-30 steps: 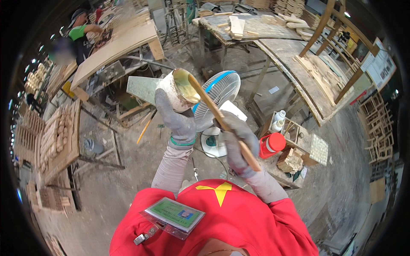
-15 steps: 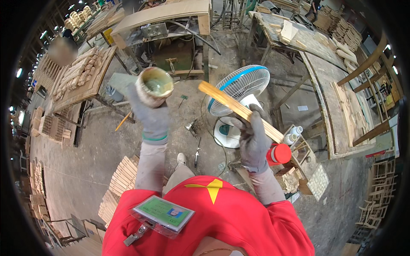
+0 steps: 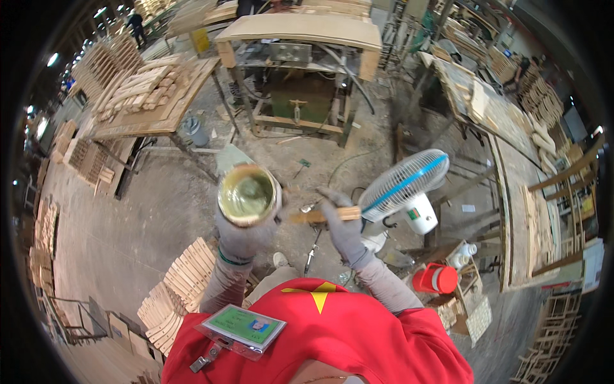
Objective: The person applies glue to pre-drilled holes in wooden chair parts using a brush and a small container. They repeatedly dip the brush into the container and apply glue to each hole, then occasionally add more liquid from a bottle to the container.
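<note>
My left hand (image 3: 244, 238), in a grey glove, is closed round a round pot (image 3: 276, 203) with a stained, crusted rim. A greenish, wet-looking substance coats its inside, and its mouth is tilted up toward me. To the right, my gloved right hand (image 3: 345, 233) grips a pale wooden strip (image 3: 346, 213). The strip lies nearly level, its far end blurred by motion and pointing at the pot. A small gap separates that end from the pot's side.
A white and blue floor fan (image 3: 406, 185) stands just right of my right hand. Nearer right is a red container (image 3: 435, 279) beside white bottles (image 3: 462, 255). Curved wooden slats (image 3: 188, 269) are stacked at lower left. Wood-laden workbenches (image 3: 150, 105) stand left and right; another table (image 3: 300, 31) is ahead.
The pot has come lower and closer to me, its opening now facing me more. The wooden strip has swung from slanting to nearly level, closer to the pot. My view has shifted too.
</note>
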